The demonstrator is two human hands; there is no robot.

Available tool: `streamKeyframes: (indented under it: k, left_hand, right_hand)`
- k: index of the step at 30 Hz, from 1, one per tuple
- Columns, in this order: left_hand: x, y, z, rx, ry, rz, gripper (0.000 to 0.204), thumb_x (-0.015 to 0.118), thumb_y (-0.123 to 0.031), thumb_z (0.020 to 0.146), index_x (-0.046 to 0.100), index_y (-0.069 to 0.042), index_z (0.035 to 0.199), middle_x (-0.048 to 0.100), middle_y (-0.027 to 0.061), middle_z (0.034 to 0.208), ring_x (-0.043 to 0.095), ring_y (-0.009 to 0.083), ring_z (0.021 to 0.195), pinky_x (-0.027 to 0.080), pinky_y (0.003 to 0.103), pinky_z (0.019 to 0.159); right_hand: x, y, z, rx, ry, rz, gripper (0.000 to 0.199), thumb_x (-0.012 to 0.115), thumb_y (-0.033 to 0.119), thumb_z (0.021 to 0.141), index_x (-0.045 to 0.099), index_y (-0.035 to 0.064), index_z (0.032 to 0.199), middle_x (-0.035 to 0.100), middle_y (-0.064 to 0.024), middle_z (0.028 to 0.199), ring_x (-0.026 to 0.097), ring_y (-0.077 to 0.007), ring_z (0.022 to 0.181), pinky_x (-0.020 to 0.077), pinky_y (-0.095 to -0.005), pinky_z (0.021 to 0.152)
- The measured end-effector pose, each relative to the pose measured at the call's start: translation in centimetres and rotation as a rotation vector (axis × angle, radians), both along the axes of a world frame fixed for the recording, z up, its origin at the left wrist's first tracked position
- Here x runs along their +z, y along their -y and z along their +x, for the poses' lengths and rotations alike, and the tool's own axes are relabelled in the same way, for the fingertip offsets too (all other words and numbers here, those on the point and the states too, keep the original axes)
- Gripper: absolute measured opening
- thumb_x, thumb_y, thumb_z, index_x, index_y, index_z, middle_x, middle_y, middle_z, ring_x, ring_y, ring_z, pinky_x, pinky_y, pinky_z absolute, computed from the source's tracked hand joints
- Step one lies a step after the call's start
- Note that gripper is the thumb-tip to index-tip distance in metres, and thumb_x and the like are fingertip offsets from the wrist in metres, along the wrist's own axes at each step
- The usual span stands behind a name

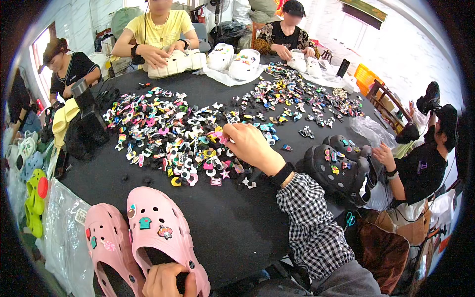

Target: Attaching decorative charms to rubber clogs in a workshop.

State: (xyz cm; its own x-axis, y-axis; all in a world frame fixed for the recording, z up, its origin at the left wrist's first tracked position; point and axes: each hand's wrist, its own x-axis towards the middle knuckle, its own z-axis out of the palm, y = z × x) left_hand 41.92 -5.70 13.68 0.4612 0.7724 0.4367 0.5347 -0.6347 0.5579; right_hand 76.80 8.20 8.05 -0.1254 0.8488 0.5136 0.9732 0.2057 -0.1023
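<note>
A pair of pink foam clogs lies at the near left, toes pointing away. My left hand (168, 281) grips the right-hand pink clog (166, 218) at its foot opening, fingers curled over the edge. That clog carries several shoe charms, among them a green shirt-shaped one (144, 223). The other pink clog (106, 237), also with charms, rests beside it. My right hand (250, 146) reaches into a large pile of colourful shoe charms (168, 133), its fingers bent together at the right side of the pile. Whatever sits between those fingertips is mostly hidden; pink and yellow charms show beside them.
Black clogs with charms (339, 163) stand right of my forearm on the black table (232, 218). A second charm pile (292, 96) lies farther back. Across the table, people handle white clogs (245, 64). A black stand (89, 106) rises at left; clear plastic bags (67, 232) lie left.
</note>
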Motion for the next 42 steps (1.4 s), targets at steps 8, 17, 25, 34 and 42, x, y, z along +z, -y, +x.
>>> streamKeyframes:
  k: [8,17,25,34,42]
  left_hand:
    - [0.0,0.2,0.0,0.01,-0.003,-0.004,0.012,0.064,-0.008,0.084,0.06,0.0,0.091,0.061,0.0153,0.084,0.06,0.0359,0.077,0.047,0.042,0.068]
    - [-0.1,0.1,-0.1,0.016,0.005,-0.002,0.011,0.064,-0.007,0.084,0.061,0.0,0.091,0.062,0.0154,0.085,0.06,0.0356,0.078,0.048,0.042,0.069]
    - [0.0,0.1,-0.1,0.014,0.002,-0.005,0.012,0.065,-0.007,0.082,0.061,0.0,0.091,0.063,0.0155,0.086,0.061,0.0359,0.08,0.048,0.041,0.07]
    - [-0.2,0.1,-0.1,0.007,0.002,-0.001,0.012,0.065,-0.008,0.083,0.061,0.0,0.091,0.063,0.0156,0.086,0.061,0.036,0.08,0.048,0.042,0.07]
    - [-0.2,0.0,-0.3,0.014,0.003,0.0,0.011,0.065,-0.007,0.083,0.06,0.0,0.09,0.062,0.0154,0.086,0.061,0.0356,0.08,0.048,0.042,0.07]
  right_hand:
    - [-0.3,0.4,0.8,0.016,-0.244,-0.072,0.02,0.059,0.01,0.083,0.05,0.008,0.101,0.064,-0.0145,0.079,0.063,-0.0368,0.08,0.0499,-0.0484,0.068]
    - [2.6,2.1,-1.2,0.411,-0.257,-0.478,0.019,0.071,0.013,0.076,0.062,0.0063,0.091,0.06,-0.0102,0.09,0.062,-0.029,0.082,0.0496,-0.0388,0.073]
    - [1.8,2.3,-1.8,0.336,-0.113,-0.506,0.02,0.072,0.013,0.077,0.062,0.0092,0.094,0.056,-0.01,0.096,0.061,-0.03,0.09,0.0508,-0.0405,0.074]
    - [1.3,1.5,-0.5,0.376,-0.191,-0.441,0.015,0.07,0.012,0.081,0.063,0.006,0.093,0.054,-0.0095,0.098,0.059,-0.0268,0.091,0.049,-0.0374,0.078]
    - [3.6,2.2,-1.2,0.299,-0.435,-0.407,0.013,0.065,0.006,0.084,0.06,0.0007,0.095,0.069,-0.0111,0.079,0.067,-0.021,0.071,0.0523,-0.0316,0.067]
